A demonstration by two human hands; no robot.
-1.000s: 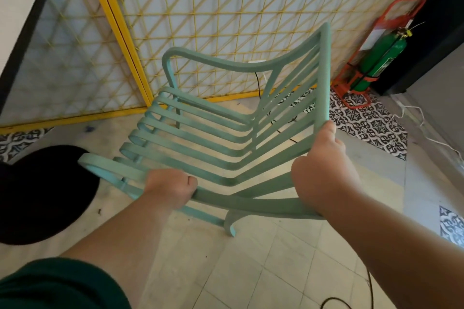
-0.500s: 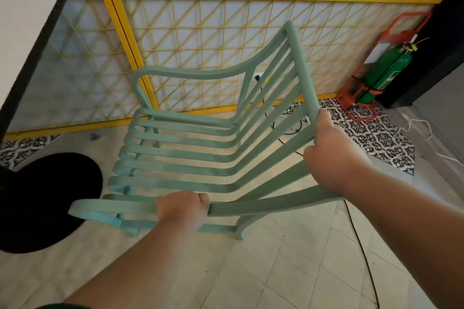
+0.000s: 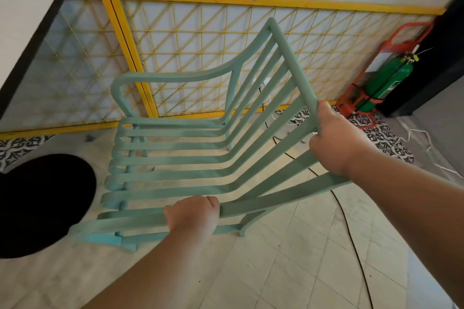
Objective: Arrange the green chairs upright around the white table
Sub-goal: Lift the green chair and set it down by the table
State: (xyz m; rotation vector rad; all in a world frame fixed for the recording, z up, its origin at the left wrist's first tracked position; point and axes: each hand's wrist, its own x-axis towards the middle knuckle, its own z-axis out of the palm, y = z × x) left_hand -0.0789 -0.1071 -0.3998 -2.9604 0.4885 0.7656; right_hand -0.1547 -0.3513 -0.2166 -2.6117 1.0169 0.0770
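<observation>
Left hand (image 3: 192, 213) clenched on near armrest, right hand (image 3: 334, 140) wrapped round backrest edge of green chair (image 3: 190, 155). Chair held upright, seat front pointing left toward white tabletop (image 3: 22, 22); left hand nearer it. Fire extinguisher (image 3: 388, 80) right of chair.

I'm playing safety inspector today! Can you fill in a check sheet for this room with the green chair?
Surface: tiled floor, pale, some patterned tiles.
Job's things: green chair, held by both hands; white table, corner at upper left.
Clutter: nothing seen.
Grippers: left hand closed on near armrest; right hand closed on backrest edge.
Cables: black cable on floor; white cable at right.
Surroundings: yellow lattice fence; green extinguisher; black round base.
</observation>
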